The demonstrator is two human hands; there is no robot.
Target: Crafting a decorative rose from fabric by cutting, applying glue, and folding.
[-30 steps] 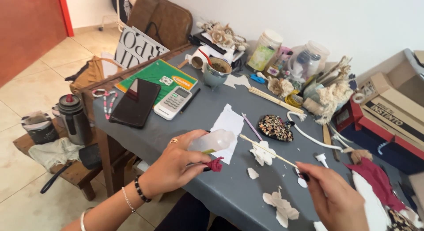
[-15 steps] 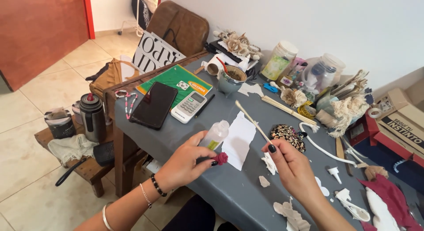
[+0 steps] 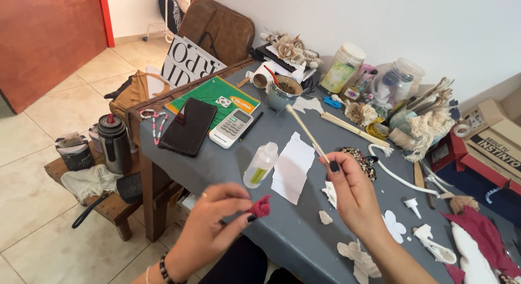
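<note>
**A red piece in one hand, a thin stick in the other**

My left hand (image 3: 214,227) is closed in a pinch: thumb and fingertips hold a small dark red rolled piece (image 3: 261,206), which looks like fabric or paper. My right hand (image 3: 354,194) is also closed, with the fingers around the lower end of a thin wooden stick (image 3: 306,133). The stick points up and away from me, tilted to the left.

I take the small glue bottle (image 3: 260,165) as my landmark. It stands on the grey table (image 3: 217,164), a clear bottle with a white cap. The red piece is in the air just in front of the bottle, on my side, near the table edge. The stick rises to the right of the bottle, over a white sheet of paper (image 3: 293,166) that lies just beside it. Behind the bottle, to the left, lie a white remote control (image 3: 232,128) and a black phone (image 3: 188,126), both partly on a green notebook (image 3: 217,97). Farther behind it stands a grey pot (image 3: 283,93). To the right of the bottle, near my right hand, small white cut-out shapes (image 3: 394,227) lie on the table.
</note>
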